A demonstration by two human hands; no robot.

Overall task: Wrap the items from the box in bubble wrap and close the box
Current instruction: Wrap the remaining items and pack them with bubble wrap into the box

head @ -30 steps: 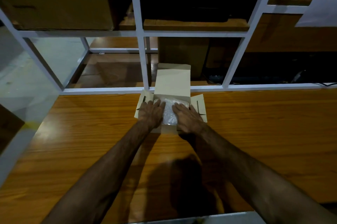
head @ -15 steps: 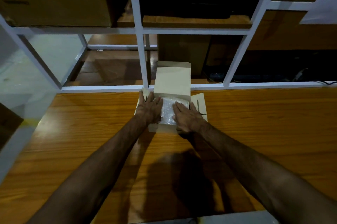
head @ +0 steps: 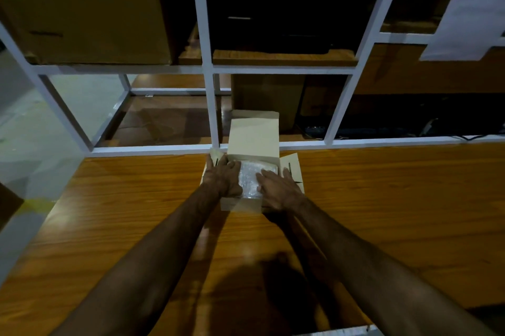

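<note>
A small beige cardboard box point(head: 237, 204) stands open on the wooden table near its far edge, its lid point(head: 253, 138) tilted up at the back and side flaps spread out. A bubble-wrapped item point(head: 250, 178) lies inside it. My left hand point(head: 222, 178) rests flat on the left part of the box, its fingers reaching onto the left flap. Spread over the right part of the wrapped item lies my right hand point(head: 278, 189). Neither hand is closed around anything.
A white metal shelf frame point(head: 211, 106) rises right behind the box. A large cardboard carton point(head: 90, 7) sits on the upper left shelf, and another carton point(head: 267, 97) stands behind the box. The wooden table point(head: 382, 212) stretches wide to both sides.
My left hand has slid outward to the left flap, and both hands press flatter. The box has stayed in place.
</note>
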